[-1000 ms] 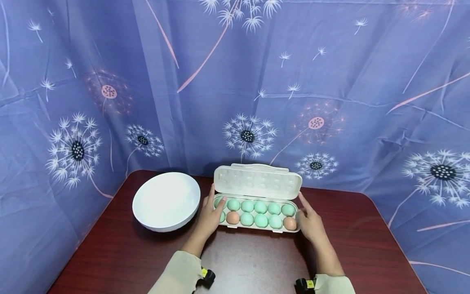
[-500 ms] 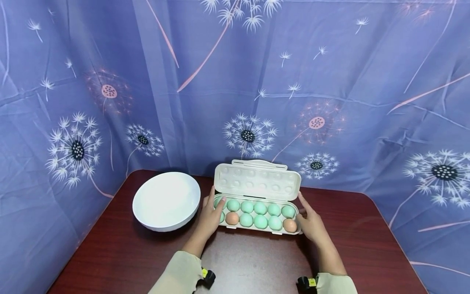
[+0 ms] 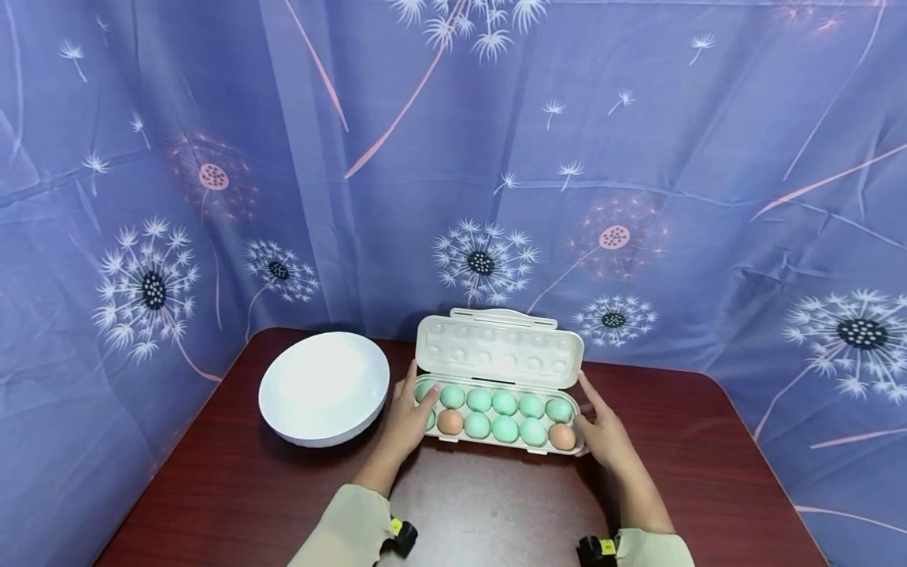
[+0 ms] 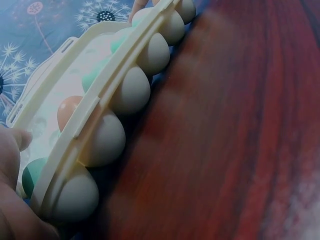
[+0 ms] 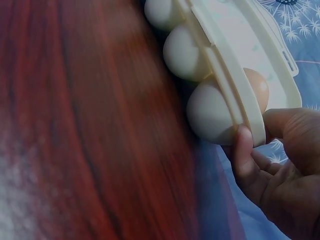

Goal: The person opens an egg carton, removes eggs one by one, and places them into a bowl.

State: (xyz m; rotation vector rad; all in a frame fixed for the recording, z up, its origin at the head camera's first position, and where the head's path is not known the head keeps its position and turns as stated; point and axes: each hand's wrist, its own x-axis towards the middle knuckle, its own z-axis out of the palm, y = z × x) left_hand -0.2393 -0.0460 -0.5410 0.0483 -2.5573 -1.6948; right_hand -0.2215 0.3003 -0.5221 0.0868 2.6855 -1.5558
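Toward the far edge of the surface point(image 3: 489, 504), both hands are on the egg carton point(image 3: 491, 441)!

At its left end, the left hand point(image 3: 405, 421) has its fingers clamped on the carton, thumb over the rim among the green eggs point(image 3: 505, 428); at the other end the right hand point(image 3: 602, 435) matches it, fingers clamped too, thumb up beside a brown egg point(image 3: 563, 436) in the front corner; the lid point(image 3: 500, 346) stands raised at the back, two rows of six eggs showing, ten green and two brown, the other brown egg point(image 3: 450, 421) second from the left in front; whether the base touches the surface, I can't tell; over to the left, near the left hand, sits a white bowl point(image 3: 324, 390), with a blue dandelion-print cloth point(image 3: 383, 236) hanging behind it all.
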